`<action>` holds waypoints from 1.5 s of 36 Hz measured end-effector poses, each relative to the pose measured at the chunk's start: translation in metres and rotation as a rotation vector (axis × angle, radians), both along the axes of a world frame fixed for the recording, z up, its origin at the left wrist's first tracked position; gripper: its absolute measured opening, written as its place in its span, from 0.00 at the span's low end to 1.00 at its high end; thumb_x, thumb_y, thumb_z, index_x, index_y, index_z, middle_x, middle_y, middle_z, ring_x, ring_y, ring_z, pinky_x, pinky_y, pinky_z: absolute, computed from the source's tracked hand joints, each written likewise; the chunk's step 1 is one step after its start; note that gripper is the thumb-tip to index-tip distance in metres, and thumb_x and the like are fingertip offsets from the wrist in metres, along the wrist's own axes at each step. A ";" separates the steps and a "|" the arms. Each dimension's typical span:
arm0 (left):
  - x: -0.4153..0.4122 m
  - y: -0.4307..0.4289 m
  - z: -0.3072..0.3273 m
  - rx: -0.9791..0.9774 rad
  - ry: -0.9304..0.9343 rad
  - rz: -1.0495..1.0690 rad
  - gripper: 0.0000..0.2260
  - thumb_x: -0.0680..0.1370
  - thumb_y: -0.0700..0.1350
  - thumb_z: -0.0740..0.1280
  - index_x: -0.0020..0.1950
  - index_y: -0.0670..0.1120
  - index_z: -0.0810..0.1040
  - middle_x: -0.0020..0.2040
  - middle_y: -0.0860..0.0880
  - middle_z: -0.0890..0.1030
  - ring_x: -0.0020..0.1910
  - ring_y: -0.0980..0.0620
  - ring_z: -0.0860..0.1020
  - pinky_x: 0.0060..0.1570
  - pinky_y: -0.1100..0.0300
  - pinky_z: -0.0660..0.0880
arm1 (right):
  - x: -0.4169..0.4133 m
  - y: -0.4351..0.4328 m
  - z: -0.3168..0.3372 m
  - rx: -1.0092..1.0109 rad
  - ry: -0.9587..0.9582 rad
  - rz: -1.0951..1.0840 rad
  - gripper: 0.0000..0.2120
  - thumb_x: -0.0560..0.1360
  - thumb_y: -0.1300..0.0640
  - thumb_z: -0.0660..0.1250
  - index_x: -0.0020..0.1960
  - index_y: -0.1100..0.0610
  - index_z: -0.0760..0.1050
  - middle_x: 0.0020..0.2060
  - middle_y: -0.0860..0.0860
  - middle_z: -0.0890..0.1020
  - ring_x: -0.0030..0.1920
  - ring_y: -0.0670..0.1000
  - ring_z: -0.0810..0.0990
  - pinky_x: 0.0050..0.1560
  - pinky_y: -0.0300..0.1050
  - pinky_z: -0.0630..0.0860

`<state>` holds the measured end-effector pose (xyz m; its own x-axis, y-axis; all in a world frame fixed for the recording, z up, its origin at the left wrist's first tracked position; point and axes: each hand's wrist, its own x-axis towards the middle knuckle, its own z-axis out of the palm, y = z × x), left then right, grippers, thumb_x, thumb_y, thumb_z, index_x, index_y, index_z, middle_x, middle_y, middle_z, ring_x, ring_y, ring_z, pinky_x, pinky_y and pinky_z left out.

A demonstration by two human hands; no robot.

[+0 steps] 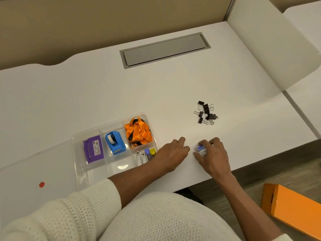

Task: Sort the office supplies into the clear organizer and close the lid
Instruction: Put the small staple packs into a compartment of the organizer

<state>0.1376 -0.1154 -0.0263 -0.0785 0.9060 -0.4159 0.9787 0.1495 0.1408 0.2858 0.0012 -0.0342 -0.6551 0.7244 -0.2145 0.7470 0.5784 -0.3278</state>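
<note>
The clear organizer (76, 136) lies on the white desk at the lower left. Its compartments hold a purple box (94, 149), a blue tape dispenser (115, 142), an orange and black lanyard (138, 132) and small clips and coloured pieces (145, 154). Its clear lid (34, 171), with a red dot, lies open flat to the left. A pile of black binder clips (206, 113) sits loose on the desk to the right. My right hand (212, 155) is closed around a small white and purple box (201, 150). My left hand (173, 152) rests flat beside the organizer, fingers together, holding nothing.
A grey cable hatch (165, 49) is set into the desk at the back. A white partition (271, 49) rises on the right. An orange box (293, 207) lies on the floor at the lower right. The desk's front edge runs just below my hands.
</note>
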 end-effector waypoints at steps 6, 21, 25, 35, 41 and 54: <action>-0.005 0.008 0.007 -0.010 -0.065 -0.044 0.27 0.73 0.41 0.80 0.68 0.40 0.73 0.71 0.36 0.70 0.50 0.43 0.80 0.43 0.50 0.82 | 0.000 0.009 -0.004 -0.026 0.051 -0.018 0.21 0.74 0.44 0.76 0.63 0.52 0.81 0.51 0.53 0.75 0.48 0.53 0.78 0.45 0.45 0.79; -0.019 -0.025 0.052 0.288 -0.402 0.443 0.24 0.73 0.51 0.78 0.65 0.46 0.74 0.60 0.48 0.76 0.50 0.52 0.75 0.43 0.60 0.71 | -0.035 0.013 0.019 -0.185 0.235 -0.094 0.19 0.71 0.43 0.79 0.59 0.48 0.83 0.52 0.54 0.82 0.45 0.52 0.82 0.49 0.47 0.80; -0.033 -0.074 0.069 0.458 -0.424 0.707 0.24 0.72 0.54 0.79 0.64 0.51 0.75 0.59 0.54 0.77 0.52 0.55 0.77 0.44 0.62 0.79 | -0.052 -0.004 0.040 -0.274 0.359 0.004 0.16 0.71 0.46 0.80 0.57 0.46 0.84 0.51 0.49 0.82 0.44 0.46 0.84 0.49 0.45 0.83; -0.055 -0.184 0.046 0.364 -0.250 1.197 0.27 0.72 0.56 0.81 0.67 0.51 0.77 0.60 0.53 0.78 0.52 0.55 0.78 0.49 0.66 0.77 | -0.106 -0.083 0.052 -0.397 0.386 0.389 0.18 0.72 0.44 0.78 0.60 0.46 0.83 0.54 0.47 0.79 0.49 0.47 0.83 0.46 0.43 0.85; -0.052 -0.196 0.028 0.201 -0.201 0.927 0.25 0.76 0.56 0.77 0.70 0.51 0.74 0.66 0.51 0.77 0.59 0.52 0.80 0.56 0.63 0.78 | -0.127 -0.121 0.057 -0.412 0.334 0.549 0.20 0.73 0.44 0.77 0.63 0.45 0.81 0.59 0.47 0.79 0.54 0.46 0.79 0.51 0.38 0.82; -0.054 -0.226 0.021 0.409 -0.171 0.996 0.18 0.76 0.50 0.78 0.64 0.49 0.81 0.63 0.50 0.80 0.56 0.50 0.82 0.54 0.62 0.78 | -0.136 -0.147 0.053 -0.395 0.240 0.713 0.21 0.74 0.47 0.77 0.65 0.48 0.81 0.58 0.47 0.77 0.56 0.48 0.78 0.53 0.45 0.84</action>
<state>0.0835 -0.3410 -0.0053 -0.8238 0.5398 -0.1732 0.4065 0.7754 0.4833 0.1500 -0.1456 0.0189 -0.9866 0.0226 -0.1615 0.1317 0.6941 -0.7077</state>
